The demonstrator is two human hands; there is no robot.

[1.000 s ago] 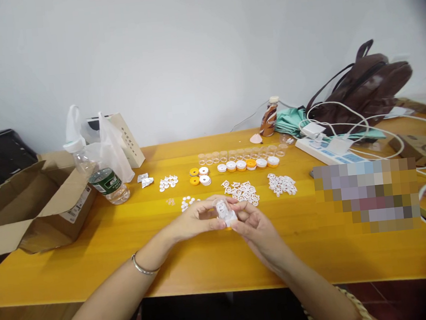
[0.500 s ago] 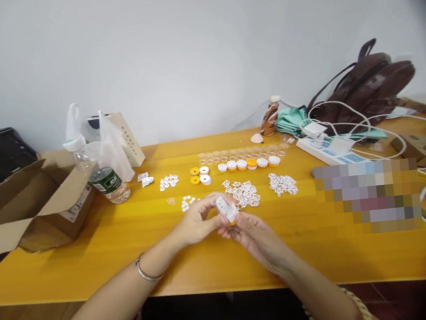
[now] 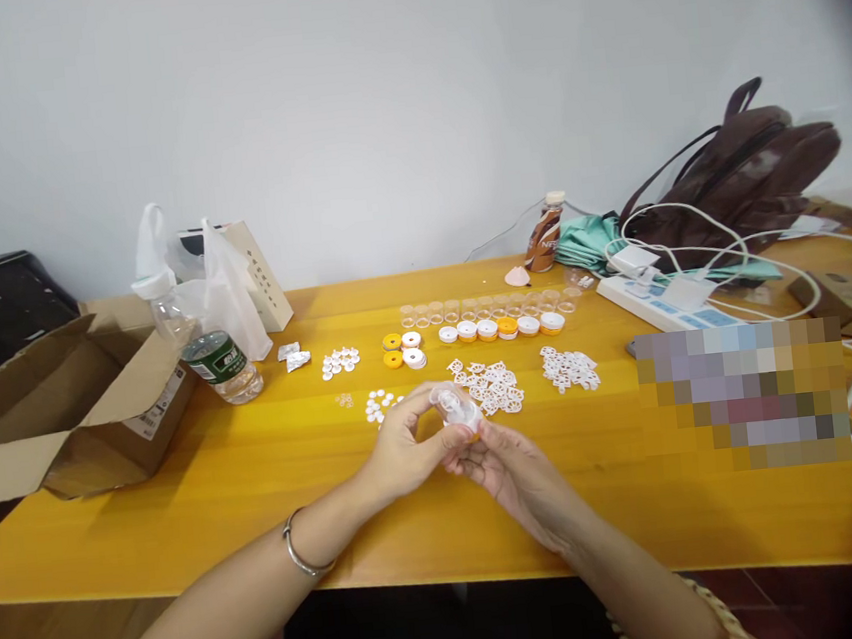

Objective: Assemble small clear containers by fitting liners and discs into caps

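Observation:
Between my two hands is a small clear plastic container [image 3: 455,404] with white parts showing through it and a yellow-orange edge at its base. My left hand [image 3: 412,443] is closed around its left side, thumb across the front. From the right, my right hand [image 3: 511,462] grips the lower end with thumb and fingers. Just beyond lie a pile of white openwork plastic pieces [image 3: 499,390] and a second such pile [image 3: 570,368]. Small white discs [image 3: 380,402] are scattered beside my left fingers. Behind them are white knob-like pieces [image 3: 341,361] and tiny orange rings [image 3: 344,401].
Clear cylinders [image 3: 500,306] line the back, with white and yellow round caps [image 3: 486,329] before them. At left stand an open carton [image 3: 104,421] and a water bottle [image 3: 220,364]. On the right are a power strip [image 3: 666,304], cables, a backpack [image 3: 736,179] and a blurred patch.
The clear container has turned slightly in my fingers, and its inside looks different. Both hands still hold it. The whole view has shifted a little.

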